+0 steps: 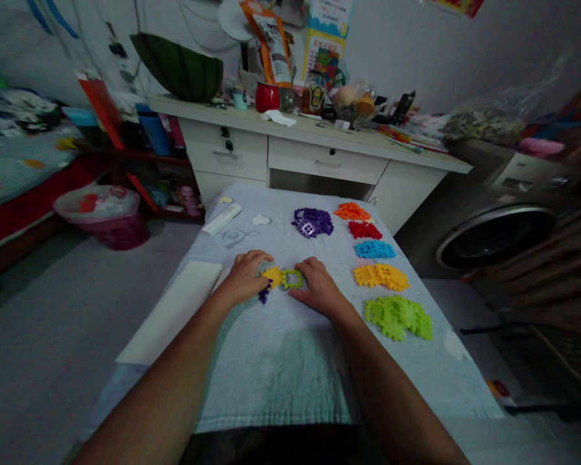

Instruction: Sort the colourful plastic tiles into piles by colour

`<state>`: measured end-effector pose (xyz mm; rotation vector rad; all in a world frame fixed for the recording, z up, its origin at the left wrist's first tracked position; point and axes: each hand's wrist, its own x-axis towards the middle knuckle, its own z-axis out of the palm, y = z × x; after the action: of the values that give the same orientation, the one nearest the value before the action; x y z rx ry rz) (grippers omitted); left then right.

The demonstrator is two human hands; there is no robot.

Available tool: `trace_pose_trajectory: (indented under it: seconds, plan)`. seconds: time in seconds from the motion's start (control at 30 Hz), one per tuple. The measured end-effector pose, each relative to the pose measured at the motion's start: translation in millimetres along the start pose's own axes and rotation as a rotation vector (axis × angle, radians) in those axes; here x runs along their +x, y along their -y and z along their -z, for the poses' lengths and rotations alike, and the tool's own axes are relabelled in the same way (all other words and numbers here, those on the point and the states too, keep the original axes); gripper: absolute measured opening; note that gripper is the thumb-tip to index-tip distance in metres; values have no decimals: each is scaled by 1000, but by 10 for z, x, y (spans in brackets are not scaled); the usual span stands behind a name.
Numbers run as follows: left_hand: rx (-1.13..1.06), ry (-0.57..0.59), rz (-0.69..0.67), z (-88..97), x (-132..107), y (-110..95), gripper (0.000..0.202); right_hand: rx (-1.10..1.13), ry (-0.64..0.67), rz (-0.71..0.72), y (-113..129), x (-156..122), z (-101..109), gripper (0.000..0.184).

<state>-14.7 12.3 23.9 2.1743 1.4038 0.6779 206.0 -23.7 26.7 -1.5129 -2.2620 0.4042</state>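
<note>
My left hand [246, 276] and my right hand [318, 286] meet at the middle of a pale towel-covered table [281, 349]. Between them lies a small cluster of interlocking plastic tiles. The left hand's fingers close on a yellow tile [272, 276] with a purple tile [264, 294] beneath it. The right hand pinches a green frame tile [293, 279] that touches the yellow one. To the right lie sorted piles: purple [312, 222], orange [352, 211], red [365, 230], blue [375, 250], yellow [380, 276] and green [398, 317].
A white remote [221, 219] and a flat white sheet [174, 310] lie on the table's left side. Behind stands a cluttered white desk [314, 145]. A pink bin [104, 214] and a bed sit at the left, a washing machine [496, 236] at the right.
</note>
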Motion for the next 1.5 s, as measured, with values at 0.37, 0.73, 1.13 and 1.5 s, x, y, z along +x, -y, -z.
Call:
trace_pose_trajectory:
  seconds: [0.37,0.73,1.13,1.5]
  plan:
    - [111,181,-39,-14,-39,19,54,-122,107,-63,1,-40,182,41]
    - [-1,105,-108,-130,-6,-10,38,-103,85,-120,-204,-571,808,54]
    - [-40,-8,-82,-259,35,8,25,-392,22,-345,-757,-1597,1327,47]
    - [-59,-39,-33,-251,24,-10,28,-496,10,-450,-564,-1475,1266,55]
